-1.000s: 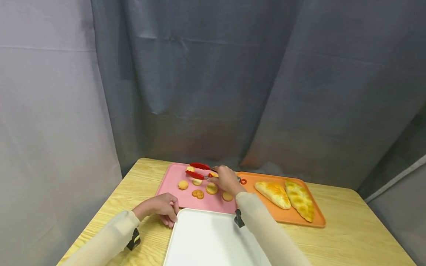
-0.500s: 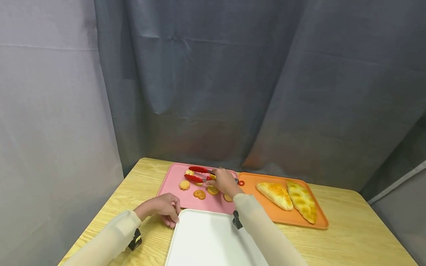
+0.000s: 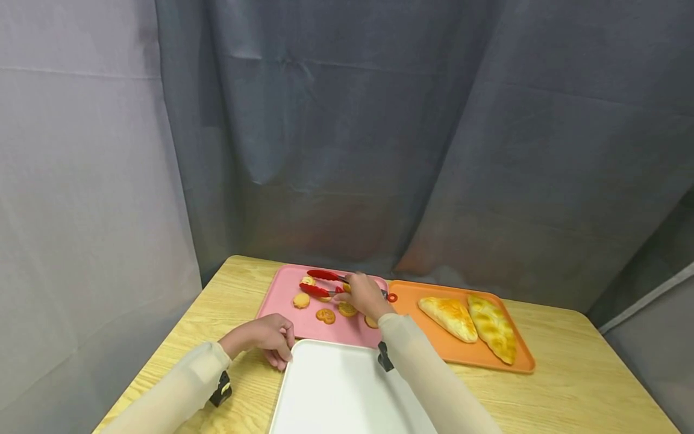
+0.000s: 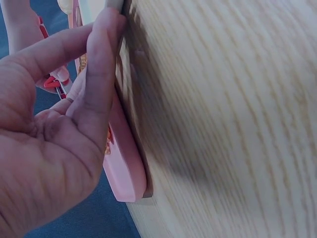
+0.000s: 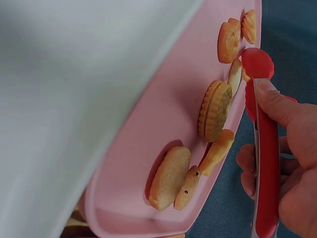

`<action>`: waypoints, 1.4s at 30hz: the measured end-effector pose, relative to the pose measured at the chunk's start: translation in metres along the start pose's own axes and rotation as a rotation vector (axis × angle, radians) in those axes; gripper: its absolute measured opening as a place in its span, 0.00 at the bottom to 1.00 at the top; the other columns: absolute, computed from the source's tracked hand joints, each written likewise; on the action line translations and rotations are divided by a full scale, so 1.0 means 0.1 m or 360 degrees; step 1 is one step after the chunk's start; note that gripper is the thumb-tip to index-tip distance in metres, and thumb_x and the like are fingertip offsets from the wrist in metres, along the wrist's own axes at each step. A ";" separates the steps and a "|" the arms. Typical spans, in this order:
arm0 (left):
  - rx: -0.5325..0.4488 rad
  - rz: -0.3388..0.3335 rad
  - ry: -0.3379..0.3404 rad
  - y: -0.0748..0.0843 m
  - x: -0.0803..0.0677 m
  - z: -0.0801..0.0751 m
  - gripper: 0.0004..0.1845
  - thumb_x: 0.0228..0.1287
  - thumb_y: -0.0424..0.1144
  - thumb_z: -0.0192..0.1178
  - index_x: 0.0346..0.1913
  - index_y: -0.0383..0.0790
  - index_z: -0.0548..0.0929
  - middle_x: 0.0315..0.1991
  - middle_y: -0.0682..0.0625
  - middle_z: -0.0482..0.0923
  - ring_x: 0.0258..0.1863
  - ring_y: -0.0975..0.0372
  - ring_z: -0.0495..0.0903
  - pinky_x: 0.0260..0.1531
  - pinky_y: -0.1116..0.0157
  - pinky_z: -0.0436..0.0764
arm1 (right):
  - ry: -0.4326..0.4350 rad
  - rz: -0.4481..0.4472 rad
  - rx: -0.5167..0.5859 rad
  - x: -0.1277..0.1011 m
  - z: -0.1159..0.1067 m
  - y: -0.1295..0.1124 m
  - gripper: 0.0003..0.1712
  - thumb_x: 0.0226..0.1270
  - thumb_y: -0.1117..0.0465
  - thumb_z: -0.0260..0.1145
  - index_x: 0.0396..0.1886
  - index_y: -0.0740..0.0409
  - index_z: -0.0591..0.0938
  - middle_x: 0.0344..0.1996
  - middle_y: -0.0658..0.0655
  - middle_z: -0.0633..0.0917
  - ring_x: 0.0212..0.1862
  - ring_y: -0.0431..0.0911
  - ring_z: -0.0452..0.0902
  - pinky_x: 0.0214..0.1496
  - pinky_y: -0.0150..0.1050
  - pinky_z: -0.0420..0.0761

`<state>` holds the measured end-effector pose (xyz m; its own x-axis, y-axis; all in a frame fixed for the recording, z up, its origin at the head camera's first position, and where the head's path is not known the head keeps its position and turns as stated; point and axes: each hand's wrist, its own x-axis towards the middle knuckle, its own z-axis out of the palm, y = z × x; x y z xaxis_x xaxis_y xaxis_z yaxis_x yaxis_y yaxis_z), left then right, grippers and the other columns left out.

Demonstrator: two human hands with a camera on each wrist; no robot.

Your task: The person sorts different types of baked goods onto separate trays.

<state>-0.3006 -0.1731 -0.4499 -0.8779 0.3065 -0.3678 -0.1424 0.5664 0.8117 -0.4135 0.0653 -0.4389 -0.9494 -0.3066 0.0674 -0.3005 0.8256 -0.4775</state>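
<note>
My right hand point(image 3: 365, 295) grips a pair of tongs point(image 5: 267, 168) with red tips and red handle grips. In the head view the tongs' tips lie apart over the pink tray point(image 3: 279, 295), on either side of a small pale-yellow cookie point(image 3: 308, 281); whether they touch it I cannot tell. Several cookies lie around, among them a pretzel-shaped one point(image 3: 325, 316) and a ridged round sandwich cookie point(image 5: 214, 111). With thumb and fingers, my left hand point(image 3: 268, 340) pinches the far left corner of a white tray point(image 3: 347, 386); part of that tray is below the frame.
An orange tray point(image 3: 403, 310) adjoins the pink one on the right. On it lie a triangular bread point(image 3: 447, 318) and a long braided bread point(image 3: 492, 328). Grey curtains point(image 3: 336, 132) hang behind the wooden table point(image 3: 575, 361) and at its sides.
The tongs have shifted slightly left over the pink tray, and their tips have come a little closer together around the pale-yellow cookie. My left hand stays at the white tray's corner.
</note>
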 end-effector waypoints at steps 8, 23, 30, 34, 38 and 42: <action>0.0016 0.0025 -0.0012 0.01 0.00 0.01 0.11 0.53 0.24 0.71 0.35 0.31 0.79 0.22 0.41 0.84 0.19 0.60 0.85 0.21 0.67 0.85 | 0.0007 0.0024 -0.0046 -0.04 -0.05 -0.01 0.29 0.59 0.50 0.78 0.58 0.56 0.84 0.45 0.57 0.83 0.43 0.50 0.78 0.50 0.41 0.87; 0.0013 0.0032 -0.0013 -0.06 0.03 -0.06 0.11 0.51 0.23 0.71 0.34 0.31 0.78 0.20 0.41 0.84 0.17 0.60 0.85 0.20 0.68 0.85 | -0.0030 -0.0138 -0.0042 -0.21 -0.48 0.12 0.37 0.57 0.48 0.79 0.62 0.62 0.80 0.53 0.61 0.85 0.47 0.52 0.82 0.54 0.48 0.87; 0.0008 0.0059 -0.0040 -0.13 0.01 -0.12 0.11 0.52 0.24 0.71 0.34 0.31 0.78 0.20 0.42 0.84 0.18 0.60 0.85 0.20 0.68 0.85 | -0.0031 -0.0294 -0.0152 -0.64 -0.97 0.32 0.46 0.53 0.46 0.81 0.67 0.66 0.77 0.55 0.62 0.85 0.49 0.52 0.84 0.51 0.46 0.88; 0.0014 0.0072 -0.0029 -0.14 -0.03 -0.18 0.11 0.52 0.24 0.70 0.35 0.31 0.78 0.21 0.42 0.84 0.18 0.60 0.85 0.20 0.68 0.85 | -0.0021 -0.0401 -0.0239 -0.89 -1.26 0.50 0.49 0.51 0.44 0.82 0.66 0.68 0.77 0.54 0.63 0.85 0.48 0.54 0.84 0.51 0.48 0.87; 0.0026 0.0071 -0.0029 -0.14 -0.04 -0.23 0.11 0.53 0.24 0.70 0.35 0.30 0.78 0.21 0.42 0.84 0.18 0.60 0.85 0.20 0.68 0.85 | 0.0002 -0.0417 -0.0272 -1.12 -1.52 0.74 0.48 0.49 0.44 0.83 0.64 0.69 0.79 0.50 0.62 0.87 0.46 0.53 0.82 0.50 0.49 0.86; 0.0044 0.0047 -0.0020 -0.15 -0.03 -0.27 0.11 0.53 0.24 0.70 0.35 0.31 0.78 0.21 0.42 0.84 0.18 0.60 0.85 0.20 0.69 0.84 | 0.0015 -0.0456 -0.0197 -1.35 -1.68 1.05 0.45 0.49 0.48 0.83 0.63 0.68 0.80 0.53 0.62 0.87 0.50 0.54 0.84 0.52 0.51 0.86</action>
<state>-0.3084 -0.2034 -0.4486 -0.8756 0.3332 -0.3496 -0.1033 0.5780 0.8095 -0.3320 0.2729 -0.3504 -0.8250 -0.5314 0.1924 -0.5644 0.7576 -0.3278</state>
